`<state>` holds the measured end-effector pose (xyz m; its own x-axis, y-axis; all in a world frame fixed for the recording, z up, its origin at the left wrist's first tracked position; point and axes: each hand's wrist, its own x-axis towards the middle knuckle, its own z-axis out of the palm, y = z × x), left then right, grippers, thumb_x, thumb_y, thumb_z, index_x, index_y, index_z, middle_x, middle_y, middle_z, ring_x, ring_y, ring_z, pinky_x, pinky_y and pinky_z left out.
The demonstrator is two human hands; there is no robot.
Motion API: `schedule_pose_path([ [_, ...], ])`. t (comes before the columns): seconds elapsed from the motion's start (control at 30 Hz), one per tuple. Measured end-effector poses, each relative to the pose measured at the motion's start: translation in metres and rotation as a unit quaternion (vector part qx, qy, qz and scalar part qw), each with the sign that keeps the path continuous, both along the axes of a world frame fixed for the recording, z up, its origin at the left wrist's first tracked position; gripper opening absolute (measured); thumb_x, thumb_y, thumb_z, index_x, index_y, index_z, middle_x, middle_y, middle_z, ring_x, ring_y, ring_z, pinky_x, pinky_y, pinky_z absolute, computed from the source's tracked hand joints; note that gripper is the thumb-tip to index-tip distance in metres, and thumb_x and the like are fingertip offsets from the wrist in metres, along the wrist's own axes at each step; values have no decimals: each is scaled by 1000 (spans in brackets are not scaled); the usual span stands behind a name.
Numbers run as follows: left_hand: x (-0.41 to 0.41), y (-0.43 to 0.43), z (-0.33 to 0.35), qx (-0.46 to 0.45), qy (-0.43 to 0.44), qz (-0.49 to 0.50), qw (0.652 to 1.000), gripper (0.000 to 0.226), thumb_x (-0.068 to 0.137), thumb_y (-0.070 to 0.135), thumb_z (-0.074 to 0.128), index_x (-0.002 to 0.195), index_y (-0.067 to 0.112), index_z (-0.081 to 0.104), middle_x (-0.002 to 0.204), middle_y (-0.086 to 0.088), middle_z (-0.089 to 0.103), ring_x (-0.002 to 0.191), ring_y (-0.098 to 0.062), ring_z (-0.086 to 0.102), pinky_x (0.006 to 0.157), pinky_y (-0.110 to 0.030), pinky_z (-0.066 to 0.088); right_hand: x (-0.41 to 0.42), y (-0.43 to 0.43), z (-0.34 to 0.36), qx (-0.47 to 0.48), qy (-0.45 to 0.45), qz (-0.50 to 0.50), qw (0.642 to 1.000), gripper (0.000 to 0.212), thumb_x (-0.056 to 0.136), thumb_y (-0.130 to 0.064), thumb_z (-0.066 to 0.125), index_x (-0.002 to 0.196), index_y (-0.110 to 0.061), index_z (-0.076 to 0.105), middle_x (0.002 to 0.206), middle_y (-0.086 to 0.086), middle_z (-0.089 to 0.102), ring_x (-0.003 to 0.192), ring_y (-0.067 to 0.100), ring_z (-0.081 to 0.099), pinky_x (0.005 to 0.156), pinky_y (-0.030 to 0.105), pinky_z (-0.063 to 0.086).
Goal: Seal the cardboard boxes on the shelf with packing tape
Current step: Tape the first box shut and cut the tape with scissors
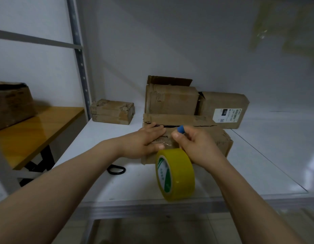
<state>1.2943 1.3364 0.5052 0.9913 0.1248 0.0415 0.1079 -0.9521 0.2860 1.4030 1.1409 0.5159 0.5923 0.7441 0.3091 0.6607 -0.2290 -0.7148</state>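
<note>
A worn cardboard box (221,140) lies at the front of the white shelf (103,134), its top flaps nearly closed with a dark gap between them. My left hand (144,140) presses flat on the top of the box, fingers straight. My right hand (193,143) grips a small blue-handled tool (181,129) above the box top. A yellow tape roll (177,175) hangs in front of the box, below my right hand. A thin strip of clear tape seems to run from the roll up to the box top.
Behind stand a taller box (172,101) with raised flaps, a box with a white label (226,110), and a flat small box (112,111) at the left. A black ring (116,169) lies on the shelf. A wooden table (38,127) with another box (12,103) stands left.
</note>
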Motion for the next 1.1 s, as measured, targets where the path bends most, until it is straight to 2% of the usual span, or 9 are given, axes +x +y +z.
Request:
schedule_pose_path([
  [0.1, 1, 1, -3, 19, -4, 4, 1000, 71, 103, 49, 42, 162, 23, 11, 169, 4, 7, 154, -14, -6, 123, -32, 1, 13, 7, -15, -6, -157, 12, 987, 28, 99, -38, 59, 123, -29, 70, 112, -14, 62, 101, 3, 55, 82, 18, 42],
  [0.17, 1, 0, -4, 12, -12, 5, 1000, 71, 104, 44, 44, 162, 20, 11, 169, 3, 6, 154, -14, -6, 122, -29, 1, 14, 9, -25, -34, -221, 33, 974, 35, 100, -40, 56, 132, -29, 66, 137, -10, 59, 122, 13, 45, 94, 29, 42],
  [0.27, 2, 1, -4, 5, -7, 13, 1000, 71, 104, 43, 44, 162, 19, 11, 169, 3, 7, 154, -13, -6, 121, -27, 1, 7, 9, -34, -85, -233, 21, 969, 41, 99, -41, 59, 138, -33, 58, 150, -13, 47, 129, 15, 29, 98, 37, 42],
  [0.43, 7, 9, -11, -24, -31, -5, 999, 69, 100, 53, 51, 159, 36, 21, 168, 10, 16, 155, -11, -1, 127, -40, 4, -4, 16, -24, -167, -282, -17, 945, 41, 96, -50, 51, 132, -35, 36, 140, -6, 42, 122, 18, 28, 74, 33, 41],
  [0.57, 4, 5, -8, -43, -24, 21, 999, 75, 101, 42, 55, 161, 26, 13, 168, 6, 10, 153, -8, -4, 121, -28, 2, 4, 14, -27, -162, -309, 18, 937, 42, 98, -46, 55, 139, -37, 48, 146, -13, 41, 119, 13, 24, 83, 32, 43],
  [0.73, 4, 5, -7, -32, -20, 28, 999, 78, 100, 44, 56, 161, 24, 12, 168, 3, 11, 154, -11, -3, 124, -31, 3, 15, 9, -38, 82, -222, 19, 971, 20, 92, -19, 71, 110, -26, 77, 111, -8, 74, 101, -2, 42, 81, 26, 44],
  [0.83, 5, 6, -9, -39, -28, 26, 998, 81, 98, 46, 58, 161, 27, 10, 169, 3, 11, 154, -11, -2, 127, -37, 5, 13, 10, -18, 5, -182, -32, 983, 24, 91, -48, 66, 112, -39, 72, 92, -23, 61, 97, 5, 54, 77, 26, 48],
  [0.9, 5, 7, -10, -59, -32, 33, 997, 86, 96, 47, 61, 161, 30, 7, 169, 2, 7, 155, -11, -2, 127, -38, 6, 9, 17, -5, -71, -207, -55, 974, 35, 83, -65, 64, 109, -42, 68, 85, -19, 49, 89, 6, 52, 72, 27, 47],
  [1.1, 3, 11, -16, -88, -69, 19, 994, 96, 95, 47, 65, 161, 32, -3, 169, 7, 0, 154, -9, 0, 127, -42, 9, 1, 20, -13, -86, -252, -51, 963, 32, 91, -54, 62, 109, -29, 66, 85, -12, 42, 91, 12, 47, 76, 33, 50],
])
